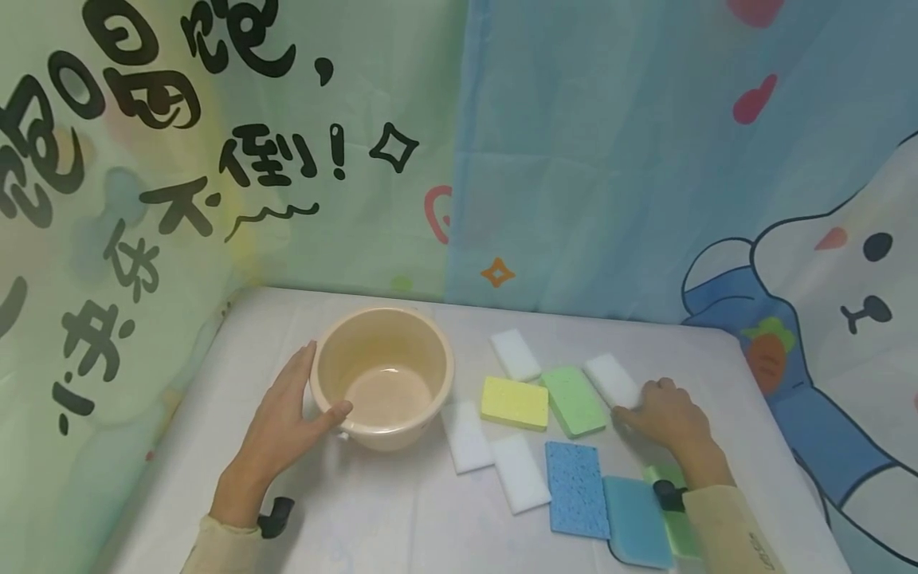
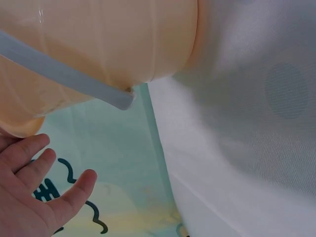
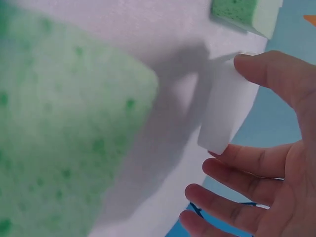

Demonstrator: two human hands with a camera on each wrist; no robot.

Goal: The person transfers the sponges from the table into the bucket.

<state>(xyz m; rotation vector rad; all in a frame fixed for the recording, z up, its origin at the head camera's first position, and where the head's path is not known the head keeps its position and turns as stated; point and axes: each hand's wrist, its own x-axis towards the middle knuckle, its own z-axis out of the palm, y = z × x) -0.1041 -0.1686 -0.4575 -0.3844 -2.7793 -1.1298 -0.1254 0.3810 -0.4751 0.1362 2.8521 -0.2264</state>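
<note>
My left hand (image 1: 283, 422) holds a cream plastic bucket (image 1: 402, 437) at its left rim, thumb over the edge and fingers along the outside. Nothing shows inside the bucket. In the left wrist view its grey handle (image 2: 74, 79) hangs against the wall, and the fingers (image 2: 29, 148) lie at the rim. On the right, my right hand (image 1: 674, 422) pinches a white sponge (image 1: 612, 379) by its ends between thumb and index finger; the right wrist view shows the white block (image 3: 229, 106) between them, other fingers spread. A green sponge (image 1: 574, 401) lies just left of it.
Between the hands lie a yellow sponge (image 1: 514, 402) and several white sponges (image 1: 519, 473). Nearer the front are a speckled blue sponge (image 1: 577, 488), a plain blue sponge (image 1: 637, 522) and green ones (image 1: 681, 534) partly under the right forearm. A printed curtain (image 1: 574, 159) hangs behind the table.
</note>
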